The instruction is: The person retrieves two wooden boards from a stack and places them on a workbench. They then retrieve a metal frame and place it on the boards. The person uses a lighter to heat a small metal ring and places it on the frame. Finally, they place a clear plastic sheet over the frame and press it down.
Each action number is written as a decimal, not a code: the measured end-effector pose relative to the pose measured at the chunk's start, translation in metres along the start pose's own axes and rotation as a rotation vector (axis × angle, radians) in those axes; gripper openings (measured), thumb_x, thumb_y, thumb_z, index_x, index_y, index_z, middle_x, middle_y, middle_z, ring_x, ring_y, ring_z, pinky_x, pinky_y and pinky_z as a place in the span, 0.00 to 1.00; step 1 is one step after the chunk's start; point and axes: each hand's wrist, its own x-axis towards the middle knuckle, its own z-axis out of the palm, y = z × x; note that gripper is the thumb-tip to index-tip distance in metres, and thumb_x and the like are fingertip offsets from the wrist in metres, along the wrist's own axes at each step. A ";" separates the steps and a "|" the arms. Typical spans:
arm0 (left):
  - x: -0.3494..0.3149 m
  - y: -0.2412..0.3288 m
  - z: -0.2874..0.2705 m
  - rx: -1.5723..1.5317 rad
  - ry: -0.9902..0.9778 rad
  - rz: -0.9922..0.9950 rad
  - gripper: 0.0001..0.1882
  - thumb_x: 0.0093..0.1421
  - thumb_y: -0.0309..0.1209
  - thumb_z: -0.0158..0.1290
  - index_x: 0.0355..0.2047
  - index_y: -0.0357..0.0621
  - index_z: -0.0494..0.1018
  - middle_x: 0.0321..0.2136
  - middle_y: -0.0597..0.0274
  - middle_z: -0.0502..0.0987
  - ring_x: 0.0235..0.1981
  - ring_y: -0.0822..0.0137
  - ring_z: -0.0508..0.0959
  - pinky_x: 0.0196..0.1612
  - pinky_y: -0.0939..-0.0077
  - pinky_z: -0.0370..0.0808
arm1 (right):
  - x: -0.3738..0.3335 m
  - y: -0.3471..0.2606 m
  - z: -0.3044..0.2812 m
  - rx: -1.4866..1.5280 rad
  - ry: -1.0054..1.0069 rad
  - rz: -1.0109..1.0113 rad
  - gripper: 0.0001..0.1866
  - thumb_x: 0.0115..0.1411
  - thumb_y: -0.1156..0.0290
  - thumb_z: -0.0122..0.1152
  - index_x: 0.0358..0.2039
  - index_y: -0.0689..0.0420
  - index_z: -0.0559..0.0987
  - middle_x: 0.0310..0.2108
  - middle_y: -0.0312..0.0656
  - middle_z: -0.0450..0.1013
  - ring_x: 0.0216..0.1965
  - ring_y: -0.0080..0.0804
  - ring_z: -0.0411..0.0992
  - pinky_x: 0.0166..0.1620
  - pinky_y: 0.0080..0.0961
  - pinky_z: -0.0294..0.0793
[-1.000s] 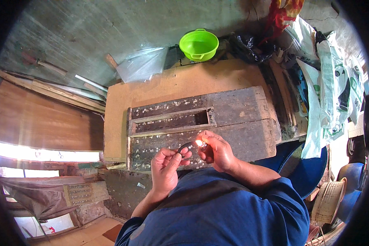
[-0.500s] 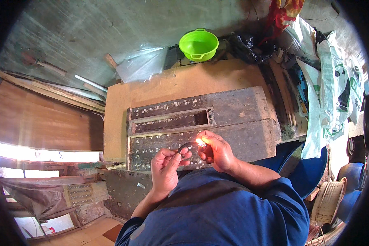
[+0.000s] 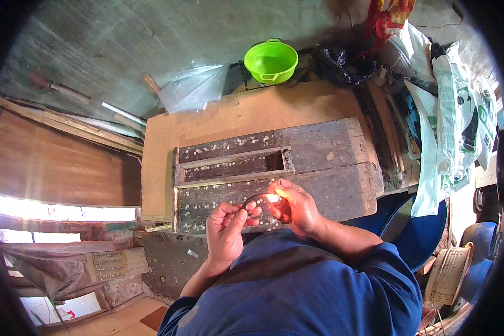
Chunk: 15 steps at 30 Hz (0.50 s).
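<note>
Between the finger and thumb of my left hand (image 3: 227,228) is one end of a thin, dark curved band (image 3: 255,198). It arches across toward my right hand (image 3: 295,206), whose fingers are closed together. A bright flame-like glow (image 3: 274,197) burns at the right fingertips, by the band's other end. What the right fingers hold is mostly hidden by them and the glare. Both hands are just above the near edge of a dark wooden bench board (image 3: 330,187), dotted with small pale bits. A long framed slot (image 3: 224,168) is set into the board beyond my hands.
The board lies on a larger tan panel (image 3: 319,103). A green basin (image 3: 271,63) stands behind it, near clear plastic sheeting (image 3: 193,89). White and green sacks (image 3: 445,123) crowd the right, above a blue drum (image 3: 414,235). A brown wooden panel (image 3: 61,162) is at left.
The glow at my right fingertips has shifted slightly and looks flatter and less orange. Both hands have barely moved.
</note>
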 end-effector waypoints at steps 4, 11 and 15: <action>0.000 0.002 0.002 0.006 0.003 -0.005 0.03 0.65 0.21 0.49 0.39 0.38 0.70 0.40 0.52 0.80 0.42 0.59 0.82 0.40 0.70 0.82 | 0.000 0.000 0.000 0.004 -0.005 -0.007 0.11 0.68 0.60 0.47 0.34 0.53 0.72 0.24 0.32 0.68 0.19 0.17 0.64 0.17 0.14 0.53; -0.002 0.001 0.001 -0.009 -0.013 -0.002 0.02 0.65 0.21 0.49 0.38 0.38 0.70 0.40 0.52 0.80 0.42 0.59 0.82 0.40 0.69 0.82 | -0.001 0.001 0.000 -0.010 0.012 0.000 0.12 0.68 0.60 0.46 0.34 0.53 0.73 0.22 0.32 0.68 0.18 0.16 0.64 0.17 0.14 0.53; -0.003 0.003 0.002 -0.005 -0.007 -0.002 0.02 0.65 0.21 0.49 0.38 0.39 0.70 0.40 0.52 0.80 0.42 0.58 0.82 0.40 0.69 0.82 | -0.002 0.000 -0.001 -0.020 -0.011 0.013 0.12 0.68 0.60 0.46 0.35 0.53 0.73 0.21 0.31 0.68 0.18 0.16 0.64 0.17 0.14 0.53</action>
